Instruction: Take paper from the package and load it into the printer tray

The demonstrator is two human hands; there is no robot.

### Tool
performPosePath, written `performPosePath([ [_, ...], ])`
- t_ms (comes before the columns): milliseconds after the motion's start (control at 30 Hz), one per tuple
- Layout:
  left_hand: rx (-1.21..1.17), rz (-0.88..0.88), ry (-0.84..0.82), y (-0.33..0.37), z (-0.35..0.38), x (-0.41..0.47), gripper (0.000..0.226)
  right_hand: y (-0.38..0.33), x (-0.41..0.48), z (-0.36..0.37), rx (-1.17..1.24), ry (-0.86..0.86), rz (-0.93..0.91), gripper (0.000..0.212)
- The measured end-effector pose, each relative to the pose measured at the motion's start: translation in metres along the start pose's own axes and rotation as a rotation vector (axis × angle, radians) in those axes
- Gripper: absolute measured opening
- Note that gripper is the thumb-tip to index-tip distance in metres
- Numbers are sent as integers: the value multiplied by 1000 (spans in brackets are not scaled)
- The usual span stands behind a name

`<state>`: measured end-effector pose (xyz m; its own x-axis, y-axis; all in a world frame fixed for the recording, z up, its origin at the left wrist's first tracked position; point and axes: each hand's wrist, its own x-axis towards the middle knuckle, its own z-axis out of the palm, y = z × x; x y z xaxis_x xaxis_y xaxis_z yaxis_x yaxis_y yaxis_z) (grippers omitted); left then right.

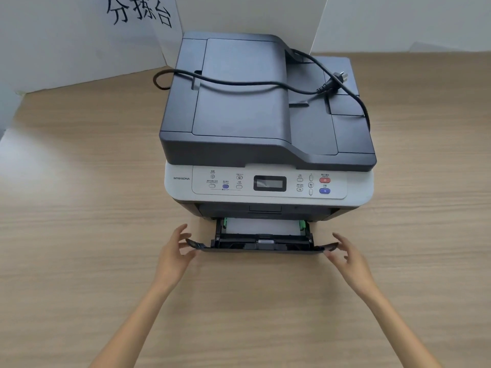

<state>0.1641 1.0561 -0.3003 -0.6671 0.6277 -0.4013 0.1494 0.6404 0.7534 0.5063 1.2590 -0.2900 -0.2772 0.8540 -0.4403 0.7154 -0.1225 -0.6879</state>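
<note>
From the camera on your head, you look down at a wooden table point(79, 261). A printer point(265, 128) sits on it, just ahead of you. The top of the printer is dark grey and the front is white, with small buttons and a little screen point(270, 183).

A black power cord point(239, 85) lies loose across the top of the printer. Its plug point(333, 82) rests on the lid, near the right side.

The paper tray point(261, 243) sticks partly out at the bottom front of the printer. White paper point(261, 225) lies flat inside it, between 2 green guides point(225, 222). No paper package shows here.

Your left hand point(176, 254) is at the left end of the tray front. Its fingers are spread wide and curled a bit, and the tips are right at the tray's corner. It holds nothing.

Your right hand point(348, 257) is at the right end of the tray front. Its fingers are open too, with the tips just at that corner. It holds nothing.

White boards stand behind the printer. One is a sign point(138, 11) with 3 big black characters on it.
</note>
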Motion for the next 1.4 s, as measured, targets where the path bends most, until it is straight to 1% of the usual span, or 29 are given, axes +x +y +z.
performPosePath([
  [100, 39, 20, 15, 6, -3, 10, 88, -2, 11, -5, -67, 15, -60, 82],
  [167, 20, 37, 14, 7, -5, 16, 101, -6, 19, -8, -59, 17, -96, 93],
  [200, 25, 53, 17, 9, -6, 20, 106, -10, 23, -9, -55, 18, -114, 95],
  [267, 63, 92, 19, 15, -7, 30, 104, -17, 32, -9, -40, 25, -160, 89],
  [333, 73, 148, 8, 22, -4, 38, 84, -23, 39, -8, -9, 38, -193, 73],
  [400, 29, 176, 18, 29, 0, 41, 64, -27, 44, -5, 50, 57, -191, 60],
  [500, 16, 172, 69, 28, 4, 41, 62, -26, 45, -2, 120, 64, -161, 62],
  [633, 51, 173, 136, 26, 7, 43, 57, -28, 44, 0, 117, 105, -158, 60],
  [700, 73, 165, 195, 28, 9, 46, 48, -30, 45, 3, 114, 173, -152, 55],
  [767, 161, 185, 268, 27, 13, 48, 40, -30, 48, 8, 103, 249, -146, 51],
  [867, 258, 186, 331, 24, 20, 48, 34, -29, 52, 15, 62, 318, -160, 47],
  [967, 268, 144, 418, 28, 23, 48, 30, -29, 56, 23, 29, 417, -166, 32],
  [1033, 283, 129, 433, 31, 25, 47, 30, -28, 57, 26, 23, 433, -171, 30],
  [1100, 291, 110, 414, 33, 27, 43, 30, -26, 54, 27, 18, 410, -167, 37],
  [1200, 279, 88, 331, 40, 26, 38, 30, -29, 45, 19, 27, 315, -170, 43],
  [1300, 242, 102, 263, 40, 18, 24, 43, -26, 30, 13, 37, 199, -140, 46],
  [1333, 226, 105, 270, 43, 12, 15, 49, -26, 21, 10, 23, 182, -128, 46],
  [1400, 180, 128, 306, 55, -1, 4, 54, -22, 7, 0, 15, 176, -153, 37],
])
